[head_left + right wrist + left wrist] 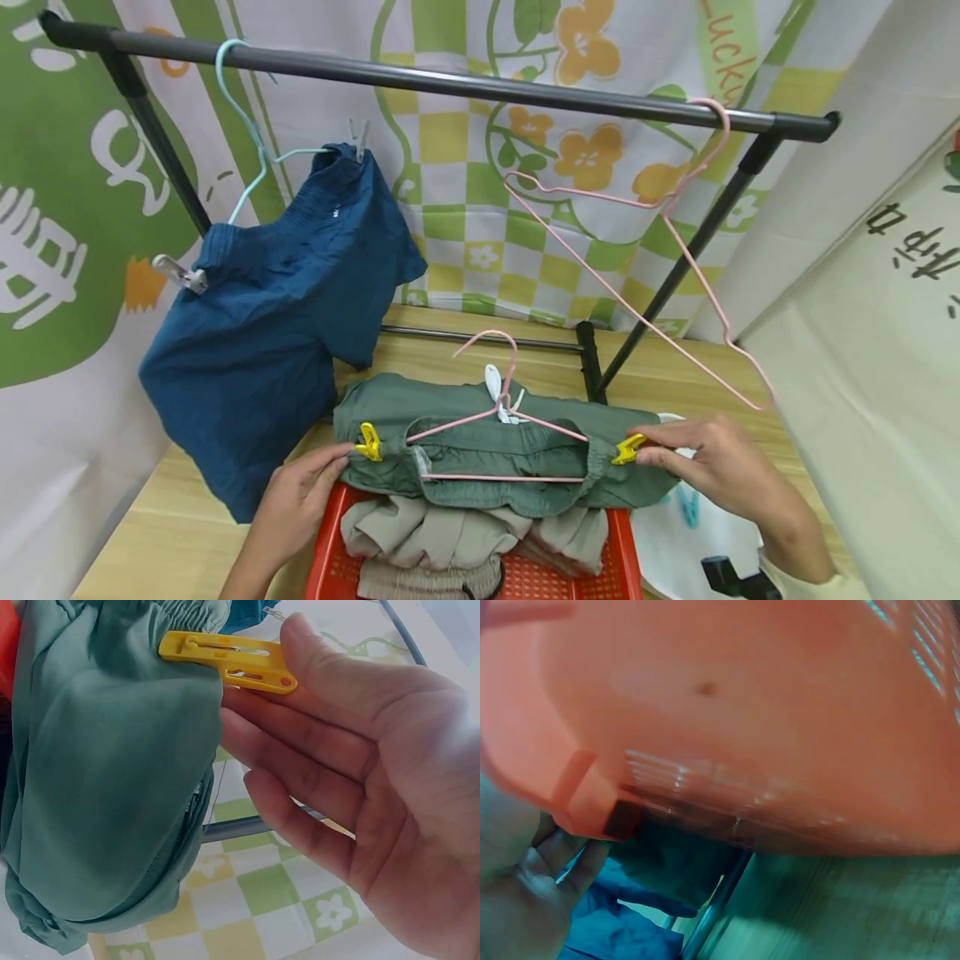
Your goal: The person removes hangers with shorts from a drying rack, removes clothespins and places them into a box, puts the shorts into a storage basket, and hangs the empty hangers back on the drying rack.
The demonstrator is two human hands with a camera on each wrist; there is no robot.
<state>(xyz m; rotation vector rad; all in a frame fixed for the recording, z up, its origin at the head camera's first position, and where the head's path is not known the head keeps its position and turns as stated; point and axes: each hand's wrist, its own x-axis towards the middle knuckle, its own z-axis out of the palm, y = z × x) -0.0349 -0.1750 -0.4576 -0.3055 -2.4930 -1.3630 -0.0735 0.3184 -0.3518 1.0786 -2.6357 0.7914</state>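
Observation:
Green shorts (517, 492) lie across the front of a red basket (324, 533), with a pink hanger (502, 478) set in their waistband. A yellow clip (369, 442) grips the waistband's left side, and my left hand (296, 496) pinches its outer end. At the right side, my right hand (720, 458) holds another yellow clip (229, 660) between thumb and fingers, its jaws on the green cloth. The left wrist view shows mostly the basket's side (742, 712), with my left hand (536, 877) at its edge; the left clip is hidden there.
A dark rack bar (450, 81) spans the back. Blue shorts (262, 333) hang at left on a light-blue hanger (243, 108), held by grey clips (180, 273). An unloaded pink hanger (615, 292) hangs at right. Beige clothes (435, 533) fill the basket.

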